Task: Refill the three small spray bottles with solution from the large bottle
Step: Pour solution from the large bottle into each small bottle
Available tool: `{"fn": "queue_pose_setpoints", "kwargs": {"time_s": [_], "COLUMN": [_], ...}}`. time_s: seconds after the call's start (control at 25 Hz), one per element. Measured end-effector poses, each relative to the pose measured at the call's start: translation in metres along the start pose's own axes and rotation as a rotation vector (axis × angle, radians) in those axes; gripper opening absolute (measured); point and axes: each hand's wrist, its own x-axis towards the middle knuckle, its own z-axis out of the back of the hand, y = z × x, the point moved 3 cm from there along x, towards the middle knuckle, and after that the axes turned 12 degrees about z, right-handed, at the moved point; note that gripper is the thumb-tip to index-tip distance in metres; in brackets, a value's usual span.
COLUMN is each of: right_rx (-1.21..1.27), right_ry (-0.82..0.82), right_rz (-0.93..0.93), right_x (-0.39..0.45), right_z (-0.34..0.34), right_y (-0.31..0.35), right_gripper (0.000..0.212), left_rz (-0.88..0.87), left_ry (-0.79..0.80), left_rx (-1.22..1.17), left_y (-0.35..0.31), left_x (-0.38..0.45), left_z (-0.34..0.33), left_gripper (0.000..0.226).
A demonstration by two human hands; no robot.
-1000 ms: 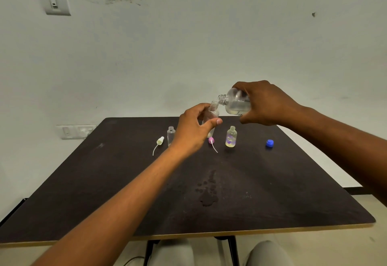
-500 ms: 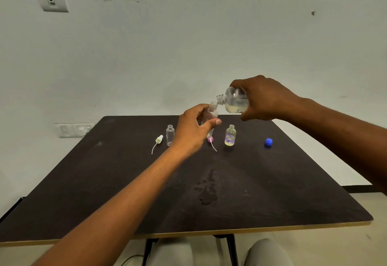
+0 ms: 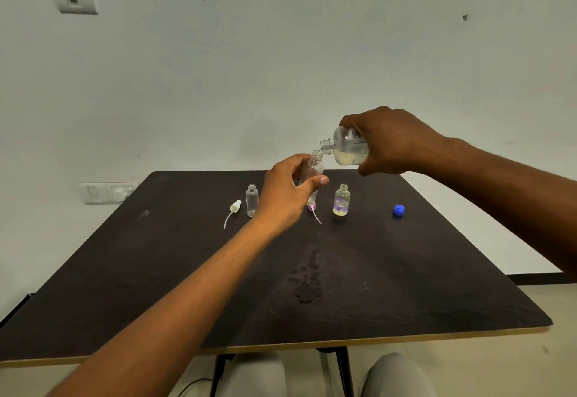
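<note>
A: What are the hands doing?

B: The left hand (image 3: 285, 192) pinches a small clear spray bottle (image 3: 313, 174) between thumb and fingers, raised above the dark table (image 3: 156, 271). The right hand (image 3: 393, 143) wraps around the large bottle (image 3: 346, 149), tipped sideways, its mouth just beside the small bottle's open neck, likely so the pale solution runs straight in.

A: And the other bottles?

B: 2 stand uncapped at the table's far side: a clear one (image 3: 252, 200) looks unfilled, another (image 3: 341, 200) holds yellowish liquid. A white spray top (image 3: 233, 209), pink spray top (image 3: 313, 209) and blue cap (image 3: 398, 210) lie nearby. A wet patch (image 3: 307, 281) suggests spillage, so aim matters.
</note>
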Motion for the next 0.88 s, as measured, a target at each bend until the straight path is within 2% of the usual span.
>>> {"fn": "queue_pose_setpoints", "kwargs": {"time_s": [0.88], "right_rx": [-0.057], "right_ry": [0.024], "right_rz": [0.02], "right_x": [0.006], "right_z": [0.0055], "right_y": [0.0046], "right_gripper": [0.075], "left_rz": [0.023], "left_ry": [-0.01], "left_rx": [-0.014], "left_y": [-0.0022], "left_x": [-0.0003], "left_z": [0.0035], "left_gripper": [0.046]}}
